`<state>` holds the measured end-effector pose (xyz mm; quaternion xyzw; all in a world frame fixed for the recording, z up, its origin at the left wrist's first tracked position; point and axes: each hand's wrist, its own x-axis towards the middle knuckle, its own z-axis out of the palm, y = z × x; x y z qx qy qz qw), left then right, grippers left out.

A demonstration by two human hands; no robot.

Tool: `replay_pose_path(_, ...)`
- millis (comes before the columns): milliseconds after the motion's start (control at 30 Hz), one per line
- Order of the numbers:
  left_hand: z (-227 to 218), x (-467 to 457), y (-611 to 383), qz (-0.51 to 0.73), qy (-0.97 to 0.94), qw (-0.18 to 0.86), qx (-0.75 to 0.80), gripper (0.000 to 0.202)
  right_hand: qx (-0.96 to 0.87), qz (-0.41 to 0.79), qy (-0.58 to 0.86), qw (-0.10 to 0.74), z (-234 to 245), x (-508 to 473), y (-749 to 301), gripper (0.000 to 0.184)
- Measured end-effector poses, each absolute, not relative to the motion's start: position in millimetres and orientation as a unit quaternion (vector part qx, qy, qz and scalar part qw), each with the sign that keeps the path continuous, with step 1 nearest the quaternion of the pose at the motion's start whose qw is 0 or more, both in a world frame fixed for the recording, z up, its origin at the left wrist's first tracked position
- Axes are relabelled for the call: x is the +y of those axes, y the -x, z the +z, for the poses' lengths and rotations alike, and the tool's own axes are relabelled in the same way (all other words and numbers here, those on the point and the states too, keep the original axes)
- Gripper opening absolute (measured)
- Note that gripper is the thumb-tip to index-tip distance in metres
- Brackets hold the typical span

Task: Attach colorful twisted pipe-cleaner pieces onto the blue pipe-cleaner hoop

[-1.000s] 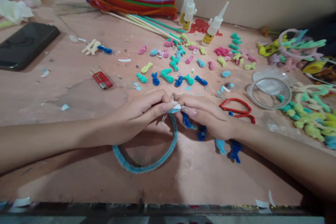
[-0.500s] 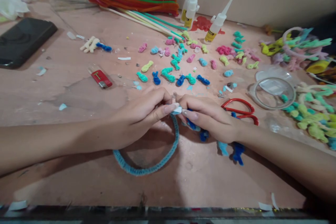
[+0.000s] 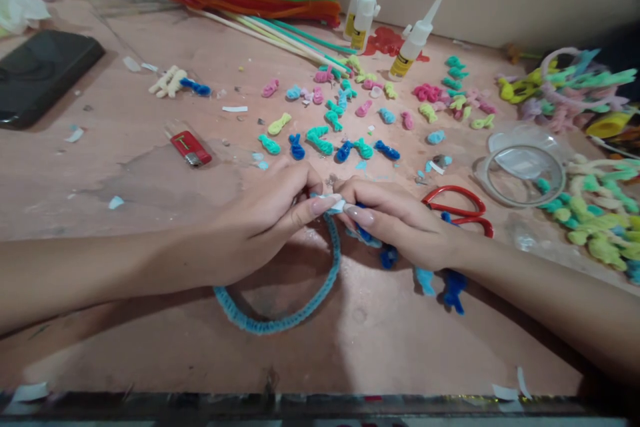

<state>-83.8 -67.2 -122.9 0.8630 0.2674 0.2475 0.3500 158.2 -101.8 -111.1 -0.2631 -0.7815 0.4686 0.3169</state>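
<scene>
One blue hoop (image 3: 263, 327), bend toward the near table edge (image 3: 200, 391)

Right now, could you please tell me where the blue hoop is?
In the head view, the blue hoop is below-left of centre, partly hidden by the left hand, with the right hand beside it.

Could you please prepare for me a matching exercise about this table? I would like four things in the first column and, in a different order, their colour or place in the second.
Things
1. Ring
2. Pale piece
3. Lighter
4. Phone

Descriptions
A. Red, lying beyond the left forearm
B. Dark, at the left edge of the picture
C. Light blue, partly hidden by the left hand
D. Pinched where the left hand and right hand meet

Right pairs: 1-C, 2-D, 3-A, 4-B
</scene>
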Motion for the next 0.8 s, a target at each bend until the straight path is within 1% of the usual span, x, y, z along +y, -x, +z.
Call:
replay_pose_path(67, -122.0, -67.5, 85.6, 0.277, -0.877, 0.277, 0.28, 0.024, -0.78, 0.468, 0.262, 0.323, -112.0, -102.1, -157.5, 0.031)
replay_pose_path(167, -115.7, -67.2, 87.8, 0.327, -0.905, 0.107, 0.25, 0.018, -0.78, 0.455, 0.27, 0.334, -112.2, -102.5, -156.6, 0.03)
replay_pose_path(233, -109.1, -67.4, 87.6, 0.297, -0.931, 0.016, 0.21, 0.017, -0.785, 0.443, 0.279, 0.332, -111.3, -102.6, -156.2, 0.032)
replay_pose_path(300, -103.0, -68.5, 85.9, 0.24, -0.954, -0.02, 0.179, 0.024, -0.797, 0.428, 0.288, 0.315, -109.9, -102.4, -155.8, 0.035)
replay_pose_path(367, -99.7, -70.2, 83.6, 0.205, -0.965, -0.02, 0.16, 0.025, -0.812, 0.408, 0.29, 0.3, -109.0, -102.1, -155.3, 0.036)
replay_pose_path(467, -99.9, -72.7, 80.4, 0.205, -0.967, 0.018, 0.149, 0.024, -0.829, 0.386, 0.283, 0.29, -108.9, -101.9, -154.1, 0.036)
replay_pose_path(567, -99.9, -73.3, 77.8, 0.223, -0.96, 0.087, 0.148, 0.027, -0.838, 0.381, 0.284, 0.27, -109.3, -102.3, -152.9, 0.038)
replay_pose_path(700, -94.3, -71.5, 76.4, 0.188, -0.945, 0.21, 0.164, 0.025, -0.849, 0.36, 0.292, 0.255, -108.6, -103.5, -152.2, 0.04)
replay_pose_path(800, -92.8, -70.6, 79.5, 0.18, -0.937, 0.248, 0.17, 0.024, -0.851, 0.35, 0.291, 0.261, -107.5, -104.3, -152.2, 0.039)
